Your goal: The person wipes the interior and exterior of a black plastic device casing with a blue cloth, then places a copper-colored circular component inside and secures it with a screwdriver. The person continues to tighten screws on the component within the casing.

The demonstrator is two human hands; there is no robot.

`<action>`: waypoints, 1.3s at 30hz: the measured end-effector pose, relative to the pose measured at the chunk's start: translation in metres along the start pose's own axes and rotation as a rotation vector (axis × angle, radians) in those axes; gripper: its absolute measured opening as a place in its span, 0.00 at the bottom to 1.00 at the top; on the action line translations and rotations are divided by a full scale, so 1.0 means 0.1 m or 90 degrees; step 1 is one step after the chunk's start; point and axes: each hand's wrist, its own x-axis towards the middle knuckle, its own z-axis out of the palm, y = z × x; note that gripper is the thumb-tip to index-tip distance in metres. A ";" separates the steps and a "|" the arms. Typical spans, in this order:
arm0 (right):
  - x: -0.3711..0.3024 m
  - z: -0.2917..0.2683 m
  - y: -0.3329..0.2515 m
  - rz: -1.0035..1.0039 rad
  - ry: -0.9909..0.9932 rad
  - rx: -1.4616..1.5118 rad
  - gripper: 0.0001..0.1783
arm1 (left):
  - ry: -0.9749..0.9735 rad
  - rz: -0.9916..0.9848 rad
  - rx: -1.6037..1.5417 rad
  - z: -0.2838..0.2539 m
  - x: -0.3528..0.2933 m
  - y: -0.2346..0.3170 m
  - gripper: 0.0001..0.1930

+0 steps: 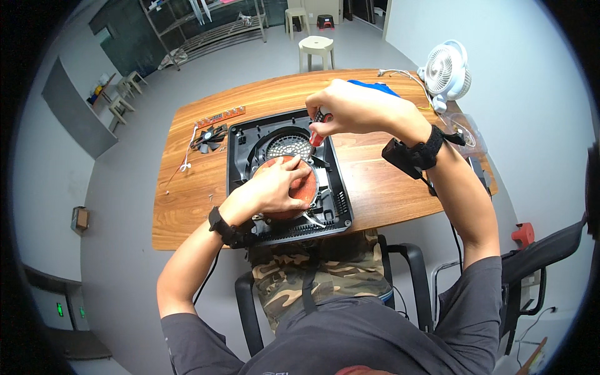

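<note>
Copper-coloured and round, the coil disc (299, 187) sits in the near half of the black plastic housing (340, 187), which lies open-side up at the middle of the wooden surface (381, 181). We press our left hand (275, 187) flat on the disc, fingers spread and curled over its upper edge, gripping nothing else. At twelve o'clock from the disc, inside the same housing, we see a round perforated grille (289, 145). Our right hand (350, 107) hangs above the far edge of the housing, closed around the red handle of a screwdriver (319, 130), whose shaft points down toward a spot at about one o'clock from the disc; we cannot tell whether the tip touches anything. Both wrists carry black straps, and a small black box (400, 157) hangs from the right one. At ten o'clock from the housing a small black fan (209, 137) lies on the wood with its white wire (185, 164) trailing toward us, and just beyond it rests a narrow orange circuit strip (220, 116). A blue thing (375, 87) shows behind our right hand, mostly hidden. At two o'clock, at the far right corner, stands a white desk fan (445, 72), with a clear plastic bag (465, 134) near it
</note>
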 end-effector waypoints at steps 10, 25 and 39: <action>0.04 -0.02 -0.02 0.017 -0.021 0.006 0.15 | 0.006 0.003 -0.003 0.03 0.00 -0.03 0.44; 0.10 -0.04 -0.07 0.016 -0.044 -0.030 0.15 | 0.007 -0.006 0.007 0.04 0.00 -0.03 0.45; 0.11 -0.04 -0.12 0.036 -0.060 -0.043 0.17 | 0.020 -0.004 0.005 0.09 0.01 -0.06 0.46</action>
